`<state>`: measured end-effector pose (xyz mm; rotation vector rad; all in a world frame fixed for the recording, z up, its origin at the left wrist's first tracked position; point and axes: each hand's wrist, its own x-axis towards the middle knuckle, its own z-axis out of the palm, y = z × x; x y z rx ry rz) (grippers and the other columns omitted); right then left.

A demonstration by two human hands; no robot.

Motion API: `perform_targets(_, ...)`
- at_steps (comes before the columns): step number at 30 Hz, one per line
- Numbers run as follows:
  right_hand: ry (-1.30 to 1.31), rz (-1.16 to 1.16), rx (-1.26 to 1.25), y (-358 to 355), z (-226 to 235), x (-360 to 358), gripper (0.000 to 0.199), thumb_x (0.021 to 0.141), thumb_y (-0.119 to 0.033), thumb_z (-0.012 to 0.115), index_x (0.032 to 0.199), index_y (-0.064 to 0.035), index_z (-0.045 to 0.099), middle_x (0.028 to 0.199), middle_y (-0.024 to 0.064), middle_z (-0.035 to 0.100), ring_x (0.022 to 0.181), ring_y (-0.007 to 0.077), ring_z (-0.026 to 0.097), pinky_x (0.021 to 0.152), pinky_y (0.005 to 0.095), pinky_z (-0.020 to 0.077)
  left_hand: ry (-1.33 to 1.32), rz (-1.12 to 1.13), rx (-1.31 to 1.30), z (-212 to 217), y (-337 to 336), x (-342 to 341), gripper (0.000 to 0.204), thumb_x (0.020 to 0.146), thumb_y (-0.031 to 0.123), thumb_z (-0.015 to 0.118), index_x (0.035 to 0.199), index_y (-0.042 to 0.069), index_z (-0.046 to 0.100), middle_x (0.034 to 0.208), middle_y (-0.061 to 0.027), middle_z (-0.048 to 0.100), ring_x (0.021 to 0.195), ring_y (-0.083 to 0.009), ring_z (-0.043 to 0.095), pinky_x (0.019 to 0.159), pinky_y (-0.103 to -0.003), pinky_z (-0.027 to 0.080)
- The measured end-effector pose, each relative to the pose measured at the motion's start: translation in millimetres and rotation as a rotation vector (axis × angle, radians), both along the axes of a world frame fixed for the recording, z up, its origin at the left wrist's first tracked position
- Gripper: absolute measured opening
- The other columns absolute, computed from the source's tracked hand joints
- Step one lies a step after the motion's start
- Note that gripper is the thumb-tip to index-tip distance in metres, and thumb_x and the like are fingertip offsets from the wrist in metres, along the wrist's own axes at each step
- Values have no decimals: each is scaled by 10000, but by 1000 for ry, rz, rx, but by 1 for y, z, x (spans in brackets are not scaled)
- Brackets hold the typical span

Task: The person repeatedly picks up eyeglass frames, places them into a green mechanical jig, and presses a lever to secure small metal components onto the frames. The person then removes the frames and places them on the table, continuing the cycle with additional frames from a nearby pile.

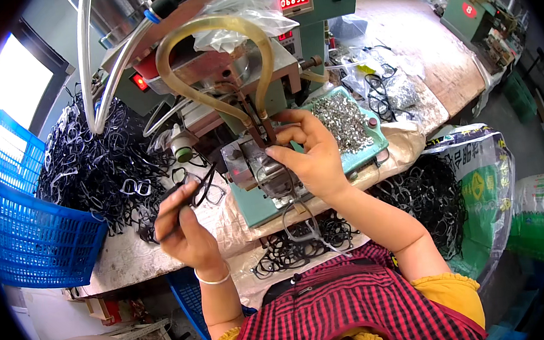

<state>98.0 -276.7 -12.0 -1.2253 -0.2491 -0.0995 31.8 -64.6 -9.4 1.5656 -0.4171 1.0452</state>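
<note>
My left hand is closed around a dark eyeglass frame, left of a green bench machine. My right hand reaches up to the machine's metal fixture, its thumb and forefinger pinched close under two upright brown metal bars. Whatever those fingertips hold is too small or hidden to name. A grey eyeglass frame hangs at the front of the fixture, below my right wrist. Beside that hand, a teal tray carries a heap of tiny shiny metal parts.
A tall heap of black eyeglass frames covers the bench at left, beside a blue plastic basket. More frames lie before the machine and fill an open sack at right. A yellowish hose loops above the fixture.
</note>
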Motion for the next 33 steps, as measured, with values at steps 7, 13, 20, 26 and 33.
perform_targets(7, -156, 23, -317, -16, 24, -20, 517, 850, -4, 662, 1346, 7, 512, 1202, 152, 683, 1163, 205, 645, 983, 332, 480, -10, -108, 748, 36, -43, -10, 297, 742, 85, 785, 1033, 110, 737, 1071, -59, 739, 866, -256, 662, 873, -426, 536)
perform_targets(13, -344, -544, -1231, -94, -74, 38, 294, 768, -135, 757, 1048, -54, 723, 1242, 227, 637, 1255, 410, 543, 1087, 496, 417, 51, -181, 852, 21, -52, 7, 302, 726, 102, 813, 1020, 162, 775, 1104, -24, 738, 827, -250, 637, 895, -433, 526)
perform_targets(20, -367, -726, -1038, -120, -75, 42, 40, 707, -19, 691, 747, -22, 690, 997, 172, 675, 963, 372, 641, 856, 471, 523, 27, -285, 930, 36, -61, 33, 303, 758, 102, 803, 1055, 153, 778, 1144, -48, 741, 830, -255, 625, 819, -394, 489)
perform_targets(26, -465, -760, -899, -52, -77, 55, 62, 824, -99, 658, 800, -67, 705, 898, 108, 701, 882, 335, 662, 790, 434, 544, 59, 24, 750, 17, -45, -24, 255, 749, 17, 795, 987, 100, 760, 1059, -86, 761, 983, -247, 718, 976, -433, 503)
perform_targets(33, -318, -637, -763, -94, -58, 25, 104, 803, -118, 743, 898, -87, 771, 861, 95, 732, 848, 294, 680, 757, 403, 526, 196, 578, 347, -28, 39, -9, 247, 795, 39, 720, 1038, 77, 707, 984, -124, 731, 964, -329, 664, 972, -463, 459)
